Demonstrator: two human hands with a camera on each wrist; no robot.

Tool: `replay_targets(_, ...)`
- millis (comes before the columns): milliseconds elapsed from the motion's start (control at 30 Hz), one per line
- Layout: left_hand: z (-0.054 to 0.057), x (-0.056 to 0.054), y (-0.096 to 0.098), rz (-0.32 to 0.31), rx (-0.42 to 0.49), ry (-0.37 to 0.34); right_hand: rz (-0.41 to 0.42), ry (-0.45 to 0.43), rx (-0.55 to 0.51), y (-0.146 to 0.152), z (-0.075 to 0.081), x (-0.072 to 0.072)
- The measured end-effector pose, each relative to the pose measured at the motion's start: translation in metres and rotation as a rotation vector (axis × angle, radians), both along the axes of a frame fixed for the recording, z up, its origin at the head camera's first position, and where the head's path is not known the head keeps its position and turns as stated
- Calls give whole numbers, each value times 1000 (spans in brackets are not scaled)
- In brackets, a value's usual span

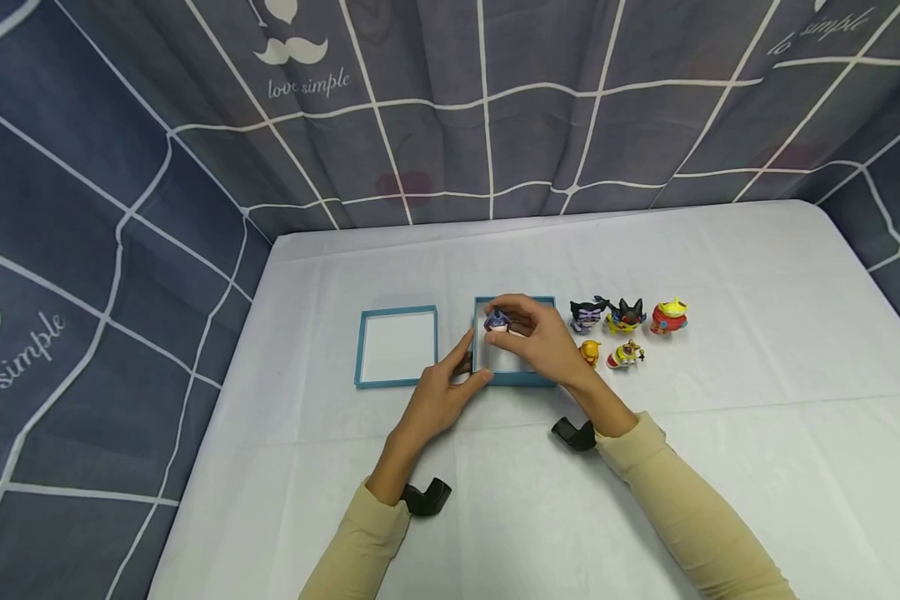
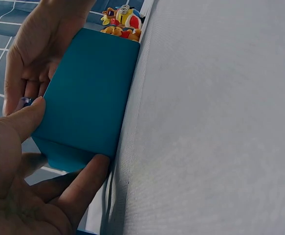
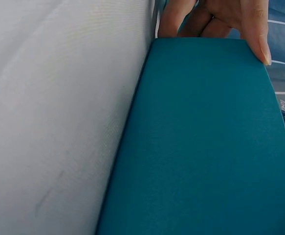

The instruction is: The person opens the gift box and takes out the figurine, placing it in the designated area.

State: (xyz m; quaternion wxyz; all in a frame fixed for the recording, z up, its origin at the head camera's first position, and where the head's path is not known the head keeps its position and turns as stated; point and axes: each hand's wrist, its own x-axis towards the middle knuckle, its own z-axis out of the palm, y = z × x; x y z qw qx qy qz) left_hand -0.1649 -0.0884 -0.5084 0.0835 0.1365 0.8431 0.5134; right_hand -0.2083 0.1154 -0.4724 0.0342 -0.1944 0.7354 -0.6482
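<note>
A teal box stands on the white-covered table with its open top facing up and a pale inside. My left hand holds it by the near left corner, the thumb at the rim and fingers against the side wall. Above the box's opening, my right hand pinches a small dark blue and purple figurine between thumb and fingers. The left wrist view shows only a bit of that figurine past the box edge; the box wall fills most of the right wrist view.
Left of the box lies a teal-rimmed lid, its white inside up. To the right stand several figurines: a black and purple one, a black-eared one, a red and yellow one, an orange one and a yellow-white one.
</note>
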Motion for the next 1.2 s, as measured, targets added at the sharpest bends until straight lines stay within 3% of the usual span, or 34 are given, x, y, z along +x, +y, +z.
replay_targets(267, 1, 0, 0, 0, -1, 5, -22, 37, -16, -2, 25, 15)
replay_targets(533, 2, 1, 0, 4, -8, 12, -54, 36, -9, 4, 6, 9)
replay_targets(767, 3, 1, -1, 4, -5, 8, -63, 29, -55, 11, 7, 15)
replay_targets(1200, 2, 2, 0, 7, -10, 30, -84, 73, 63, 34, 12, 30)
